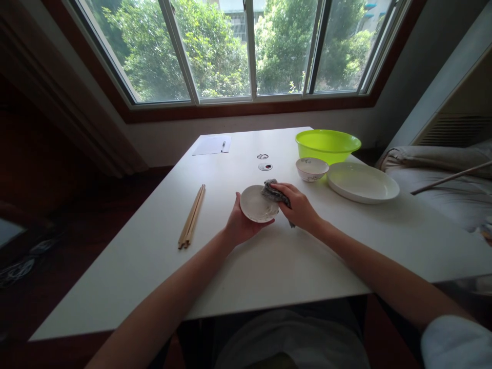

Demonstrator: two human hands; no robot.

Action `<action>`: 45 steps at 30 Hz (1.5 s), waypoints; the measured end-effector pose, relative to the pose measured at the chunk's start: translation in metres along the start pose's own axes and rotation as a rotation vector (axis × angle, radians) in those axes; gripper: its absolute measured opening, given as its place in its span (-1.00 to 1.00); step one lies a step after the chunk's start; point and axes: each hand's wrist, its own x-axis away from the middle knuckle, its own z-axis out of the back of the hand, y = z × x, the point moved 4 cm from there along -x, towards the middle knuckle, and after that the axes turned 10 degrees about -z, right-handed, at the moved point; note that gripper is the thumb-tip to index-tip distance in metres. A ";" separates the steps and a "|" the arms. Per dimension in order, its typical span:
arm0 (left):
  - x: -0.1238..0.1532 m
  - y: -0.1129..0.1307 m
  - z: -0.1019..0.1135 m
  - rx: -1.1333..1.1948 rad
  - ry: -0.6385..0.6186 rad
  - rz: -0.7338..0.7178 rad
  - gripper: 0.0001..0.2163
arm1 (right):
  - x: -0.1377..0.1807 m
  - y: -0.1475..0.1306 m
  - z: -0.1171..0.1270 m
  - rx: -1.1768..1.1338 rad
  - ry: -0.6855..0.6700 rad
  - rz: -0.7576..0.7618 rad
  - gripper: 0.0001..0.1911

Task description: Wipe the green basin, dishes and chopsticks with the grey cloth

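Note:
My left hand (242, 223) holds a small white dish (255, 205) from the left and below, tilted above the table. A crumpled grey cloth (273, 192) is bunched in my right hand (298, 206), its upper end pressed against the dish's right rim. A strip of that cloth hangs below the right hand. Fingers of the left hand are partly hidden under the dish. A bundle of wooden chopsticks (192, 218) lies on the table to the left. Right of my hands stands a patterned white bowl (312, 170).
A white oval plate (363, 183) rests at the right, beside a bright green basin (326, 146). Farther back on the white table (154, 277) are paper with a pen (223, 145) and two round table inserts (265, 167). A window (249, 51) is behind.

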 end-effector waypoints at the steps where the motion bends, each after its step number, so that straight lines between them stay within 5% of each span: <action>1: 0.000 -0.001 0.000 0.004 -0.025 0.013 -0.30 | 0.000 0.000 0.000 0.019 -0.004 -0.001 -0.43; 16: -0.005 -0.014 -0.004 -0.107 -0.090 0.159 -0.32 | -0.002 -0.010 0.001 0.110 0.083 -0.019 -0.47; 23: -0.007 -0.018 -0.010 -0.181 -0.016 0.074 -0.55 | 0.004 -0.030 -0.002 0.045 0.011 0.141 -0.49; 32: -0.008 -0.015 -0.004 -0.185 0.004 0.084 -0.43 | -0.002 -0.015 -0.003 0.076 0.031 0.041 -0.49; 38: -0.009 -0.014 -0.007 -0.229 0.097 0.014 -0.58 | 0.004 -0.029 -0.004 0.042 -0.020 0.133 -0.53; 45: -0.011 -0.009 -0.003 -0.146 0.056 -0.093 -0.66 | 0.011 -0.039 -0.009 0.068 -0.120 0.250 -0.54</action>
